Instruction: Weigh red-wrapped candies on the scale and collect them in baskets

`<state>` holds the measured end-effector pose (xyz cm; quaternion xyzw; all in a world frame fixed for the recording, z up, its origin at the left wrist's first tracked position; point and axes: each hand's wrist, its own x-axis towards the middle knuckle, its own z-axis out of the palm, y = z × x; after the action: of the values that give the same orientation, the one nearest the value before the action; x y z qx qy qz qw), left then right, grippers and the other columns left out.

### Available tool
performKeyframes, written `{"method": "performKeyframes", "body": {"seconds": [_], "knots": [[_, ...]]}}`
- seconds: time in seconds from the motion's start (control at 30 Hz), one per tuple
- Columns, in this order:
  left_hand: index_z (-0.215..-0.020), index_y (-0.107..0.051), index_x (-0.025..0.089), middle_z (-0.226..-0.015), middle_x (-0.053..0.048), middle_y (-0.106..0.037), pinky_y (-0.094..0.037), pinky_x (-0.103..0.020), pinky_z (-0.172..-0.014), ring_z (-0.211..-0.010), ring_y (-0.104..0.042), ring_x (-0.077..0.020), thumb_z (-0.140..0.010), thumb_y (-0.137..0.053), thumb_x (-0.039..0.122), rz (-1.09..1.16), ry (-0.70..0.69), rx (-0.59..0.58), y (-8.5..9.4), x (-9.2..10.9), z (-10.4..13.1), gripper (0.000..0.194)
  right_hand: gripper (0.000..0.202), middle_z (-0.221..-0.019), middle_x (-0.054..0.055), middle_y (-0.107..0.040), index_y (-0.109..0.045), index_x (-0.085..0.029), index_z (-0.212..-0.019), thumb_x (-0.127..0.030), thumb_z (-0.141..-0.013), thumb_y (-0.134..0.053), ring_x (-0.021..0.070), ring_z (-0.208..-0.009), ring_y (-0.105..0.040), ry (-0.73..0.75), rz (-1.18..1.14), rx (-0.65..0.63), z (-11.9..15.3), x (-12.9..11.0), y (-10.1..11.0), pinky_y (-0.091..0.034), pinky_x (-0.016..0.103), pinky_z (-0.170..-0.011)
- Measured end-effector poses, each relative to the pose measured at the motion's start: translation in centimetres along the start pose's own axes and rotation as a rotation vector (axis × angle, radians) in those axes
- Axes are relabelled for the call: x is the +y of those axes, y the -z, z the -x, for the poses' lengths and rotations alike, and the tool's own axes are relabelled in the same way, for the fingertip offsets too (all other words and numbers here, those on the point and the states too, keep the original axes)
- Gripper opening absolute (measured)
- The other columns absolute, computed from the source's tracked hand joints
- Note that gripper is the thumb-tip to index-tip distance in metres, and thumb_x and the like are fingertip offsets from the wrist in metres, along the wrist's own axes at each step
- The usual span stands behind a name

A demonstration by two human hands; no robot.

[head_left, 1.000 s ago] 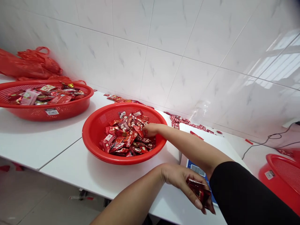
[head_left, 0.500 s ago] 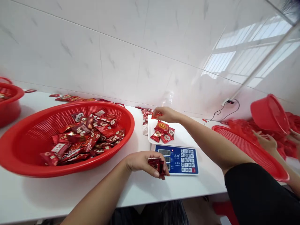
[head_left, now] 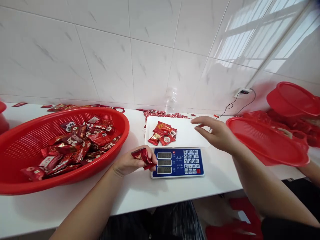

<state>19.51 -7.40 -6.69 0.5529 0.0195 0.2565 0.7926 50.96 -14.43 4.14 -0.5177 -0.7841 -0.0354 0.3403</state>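
My left hand (head_left: 133, 161) is closed around a few dark red candy packets (head_left: 144, 158), just in front of the left edge of the scale. My right hand (head_left: 216, 133) hangs over the right end of the scale's white pan (head_left: 188, 131), thumb and fingers apart with nothing between them. Several red and gold candy packets (head_left: 163, 133) lie in a small pile on the pan's left part. Below the pan, the blue keypad panel (head_left: 180, 162) of the scale shows lit digits, too faint to read surely.
Left of the scale stands a large red basket (head_left: 122, 133) with many candy packets. Loose packets (head_left: 162, 114) line the wall. To the right are a red sieve tray (head_left: 265, 140), a red basin (head_left: 291, 100), a wall socket (head_left: 243, 92) with a cable, and another person's arm (head_left: 312, 171).
My right hand has let go of a small red packet, now on the pile, and moved right across the pan. My left hand keeps its packets. The camera view has shifted.
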Motion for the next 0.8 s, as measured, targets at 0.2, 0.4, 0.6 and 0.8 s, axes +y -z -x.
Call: {"method": "performKeyframes", "body": {"seconds": [0.2,0.4,0.6,0.8], "knots": [[-0.094,-0.062,0.016,-0.082,-0.006,-0.062,-0.044,-0.024,-0.054,-0.065,-0.061,-0.0168,-0.077,-0.067,0.041,0.108,-0.162,0.190,0.3,0.3,-0.5,0.030,0.022,-0.102,0.003,-0.069,-0.063,-0.027,-0.107,-0.033,-0.088,-0.055,0.0184,-0.084,-0.065,-0.183,0.097,0.079,5.6,1.1,2.5,-0.046,0.022,-0.044],[-0.090,-0.062,0.015,-0.075,-0.005,-0.060,-0.041,-0.021,-0.050,-0.058,-0.055,-0.0126,-0.077,-0.065,0.048,0.125,-0.198,0.320,0.6,0.4,-1.0,0.035,0.023,-0.102,0.003,-0.069,-0.063,-0.026,-0.108,-0.034,-0.089,-0.054,0.0186,-0.087,-0.066,-0.239,0.116,0.036,7.3,2.0,1.8,-0.049,0.021,-0.046],[-0.089,-0.062,0.015,-0.073,-0.004,-0.060,-0.042,-0.021,-0.050,-0.059,-0.054,-0.0122,-0.077,-0.066,0.046,0.146,-0.198,0.373,0.5,0.5,-1.2,0.034,0.025,-0.104,0.003,-0.069,-0.062,-0.026,-0.110,-0.035,-0.091,-0.049,0.0188,-0.091,-0.066,-0.185,0.086,-0.048,6.5,1.4,0.4,-0.051,0.023,-0.050],[-0.087,-0.062,0.014,-0.072,-0.005,-0.060,-0.043,-0.022,-0.050,-0.059,-0.053,-0.0124,-0.076,-0.067,0.045,0.152,-0.219,0.408,-0.2,0.9,-1.4,0.033,0.028,-0.110,0.004,-0.068,-0.061,-0.027,-0.114,-0.035,-0.093,-0.044,0.0204,-0.097,-0.065,-0.138,0.047,-0.133,5.6,0.8,-1.1,-0.056,0.030,-0.065]]}}
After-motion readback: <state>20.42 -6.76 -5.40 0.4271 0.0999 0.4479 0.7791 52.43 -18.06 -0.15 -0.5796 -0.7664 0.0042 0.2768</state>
